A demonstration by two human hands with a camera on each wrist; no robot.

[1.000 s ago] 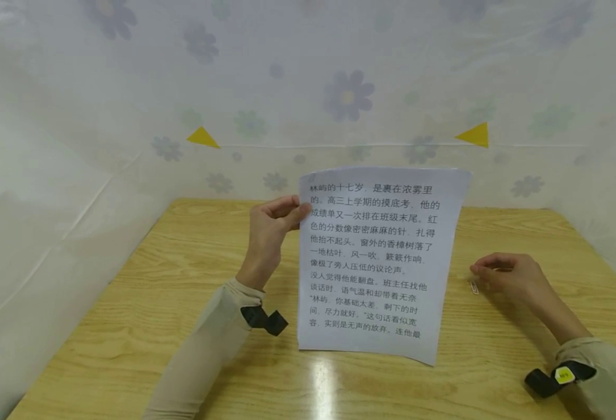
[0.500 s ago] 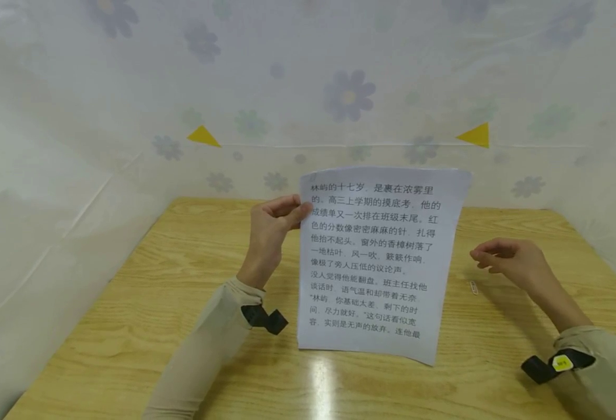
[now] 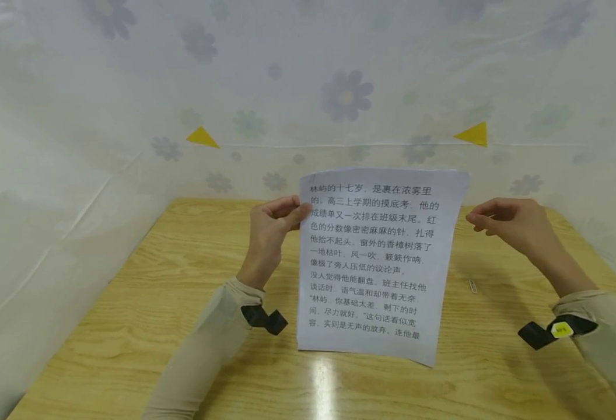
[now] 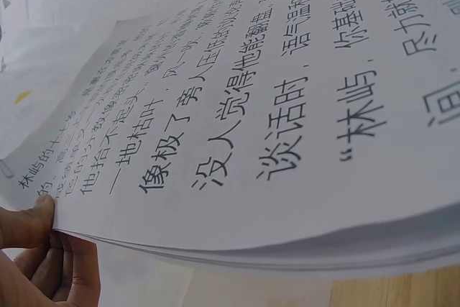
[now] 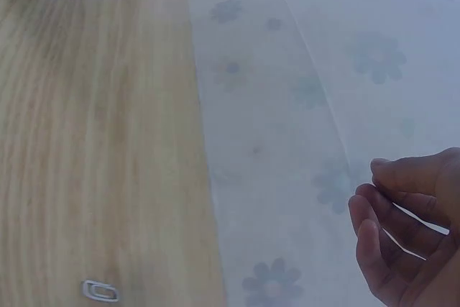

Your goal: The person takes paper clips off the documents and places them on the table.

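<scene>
A stack of white printed sheets [image 3: 376, 262] stands upright on the wooden table [image 3: 182, 303], its lower edge resting on the wood. My left hand [image 3: 300, 211] pinches the stack's upper left edge, thumb on the printed front. In the left wrist view the thumb [image 4: 32, 224] presses the sheets [image 4: 287, 106] at their corner. My right hand [image 3: 475, 220] hovers in the air just right of the stack's upper right edge, fingers loosely curled, nothing seen between them [image 5: 366, 192]. A small metal paper clip [image 3: 472, 286] lies on the table below that hand, also seen as the clip [image 5: 100, 290] in the right wrist view.
Floral plastic sheeting [image 3: 339, 93] walls the table at the back and both sides, with yellow triangle markers [image 3: 473, 135] on it. Bare wood lies left of my left forearm and in front of the sheets.
My right hand has lifted off the table beside the paper clip and risen up and back to the stack's upper right edge. The clip stays on the table. Left hand and sheets are still.
</scene>
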